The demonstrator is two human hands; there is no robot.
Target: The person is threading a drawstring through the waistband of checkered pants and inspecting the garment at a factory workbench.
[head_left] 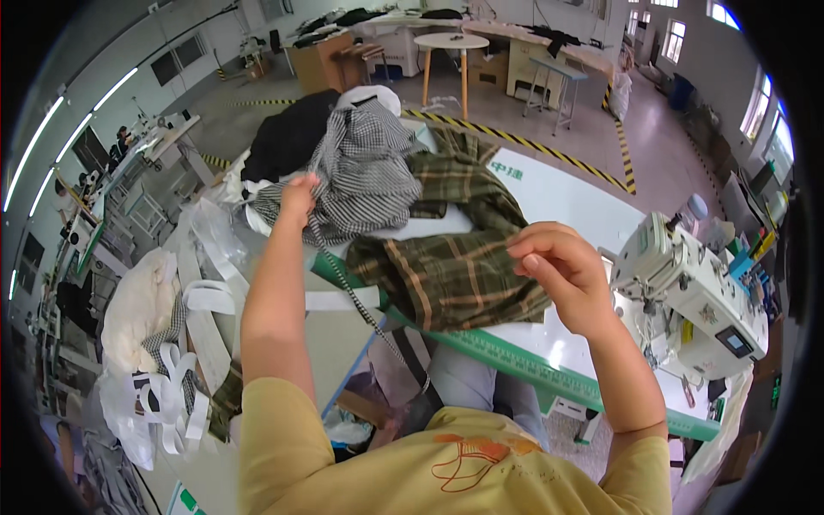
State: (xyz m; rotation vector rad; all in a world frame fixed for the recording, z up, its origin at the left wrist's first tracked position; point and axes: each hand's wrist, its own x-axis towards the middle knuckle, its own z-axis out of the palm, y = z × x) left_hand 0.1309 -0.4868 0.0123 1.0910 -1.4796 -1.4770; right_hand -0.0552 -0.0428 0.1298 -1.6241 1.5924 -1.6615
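My left hand (298, 199) is closed on a narrow black-and-white checked fabric strip (345, 279), beside the heaped checked garment (369, 163). From that hand the strip runs slantwise down across the table's front edge to my lap. Over the right end of a green and brown plaid garment (455, 279) hovers my right hand (562, 270), its fingers loosely bent and parted from the thumb, with nothing visible between them. The plaid garment lies crumpled on the white sewing table (558, 197).
A white sewing machine (695, 292) stands at the right, with small scissors (687, 392) near it. Black cloth (292, 133) lies behind the checked heap. White bands (176, 378) and cream fabric (142, 309) in plastic cover the left side. A round table (451, 40) stands farther back.
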